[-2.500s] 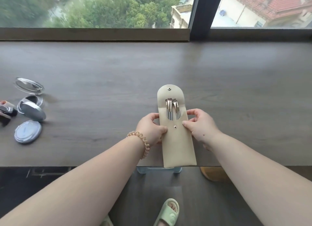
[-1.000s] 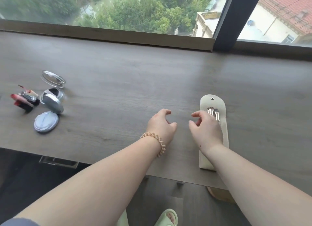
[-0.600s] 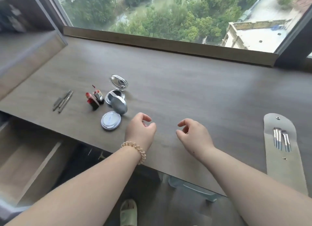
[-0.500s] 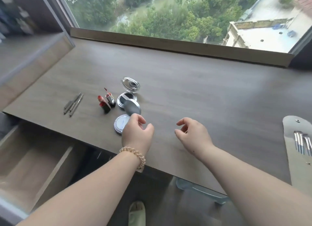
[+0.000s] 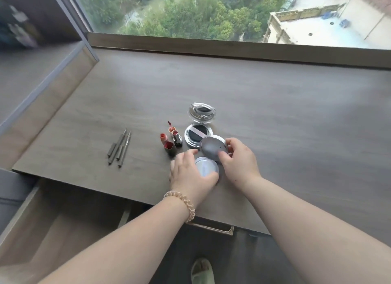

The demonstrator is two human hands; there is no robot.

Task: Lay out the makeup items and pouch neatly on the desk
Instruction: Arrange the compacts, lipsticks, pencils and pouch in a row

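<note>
Bench [image 5: 275, 105]: grey wood-grain top under the window. Landmark: the round open compact [image 5: 195, 135], silver rim, dark pan.

Count: three round compact pieces, two lipsticks, three slim grey pencils.
- Clear round lid [image 5: 202, 112] is lying just behind the open compact.
- Pale blue disc [image 5: 206, 167] is sitting in front of it, smooth and glossy.
- Matte grey lid [image 5: 212, 148] is standing tilted over its near edge.
- Lipsticks [image 5: 171, 139], red and uncapped, just left.
- Pencils [image 5: 119, 149] well left, lying parallel.

Right hand [image 5: 238, 161]: fingers clamped on the grey lid's rim. Left hand [image 5: 190, 175]: fingers curled around the blue disc, touching it.

Pouch: out of frame.
</note>
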